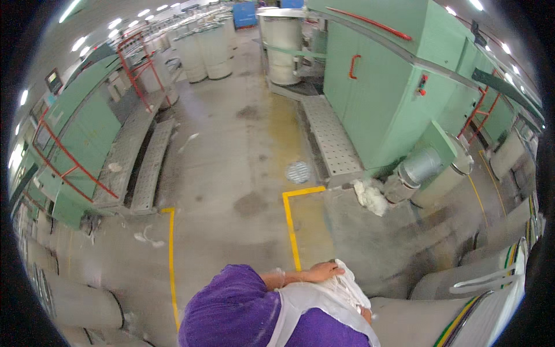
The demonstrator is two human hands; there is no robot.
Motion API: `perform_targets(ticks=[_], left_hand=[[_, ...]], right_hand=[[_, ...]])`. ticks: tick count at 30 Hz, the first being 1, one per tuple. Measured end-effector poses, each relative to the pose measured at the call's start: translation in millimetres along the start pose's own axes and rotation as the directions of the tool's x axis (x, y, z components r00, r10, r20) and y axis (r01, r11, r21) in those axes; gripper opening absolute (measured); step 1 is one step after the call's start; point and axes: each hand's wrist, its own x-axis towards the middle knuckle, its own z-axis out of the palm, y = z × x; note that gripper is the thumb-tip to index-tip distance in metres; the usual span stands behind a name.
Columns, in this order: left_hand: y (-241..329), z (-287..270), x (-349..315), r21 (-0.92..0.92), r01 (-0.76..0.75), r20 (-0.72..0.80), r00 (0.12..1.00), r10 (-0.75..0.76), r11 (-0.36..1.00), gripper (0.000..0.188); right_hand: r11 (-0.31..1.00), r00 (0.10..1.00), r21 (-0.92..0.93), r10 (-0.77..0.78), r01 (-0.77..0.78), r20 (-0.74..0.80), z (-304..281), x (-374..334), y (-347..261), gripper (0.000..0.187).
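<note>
A white bundle of soft, ropy fibre (347, 287) is gathered against my white apron at the lower middle. From the left, my left hand (324, 272) reaches across it with fingers closed on its upper edge. Only a small part of my right hand (366, 314) shows, at the bundle's lower right edge; its fingers are mostly hidden, but it appears to touch the bundle. Just right of it lies the side of a large pale cylindrical can (399, 315) with green, yellow and black bands at its rim.
Green machine cabinets (376, 87) stand ahead on the right, with a perforated metal step (332, 136). Loose white fibre (370, 196) lies on the floor by a machine's foot. Another green machine (78, 156) with red rails stands left. Yellow lines (292, 231) mark the concrete aisle.
</note>
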Motion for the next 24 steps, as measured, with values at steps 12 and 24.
perform_targets(ticks=[12, 24], left_hand=[[-13.7, -117.0, 230.9, -0.024, 0.304, -0.417, 0.863, -0.286, 0.952, 0.047], [-157.2, -151.8, 348.1, -0.587, 0.554, -0.135, 0.651, -0.747, 0.59, 0.031]], right_hand=[[0.888, 0.998, 0.46, -0.041, 0.016, 0.046, -269.5, 238.7, 66.2, 0.052], [0.771, 0.849, 0.566, 0.065, 0.291, -0.525, -485.5, 434.8, 82.2, 0.052]])
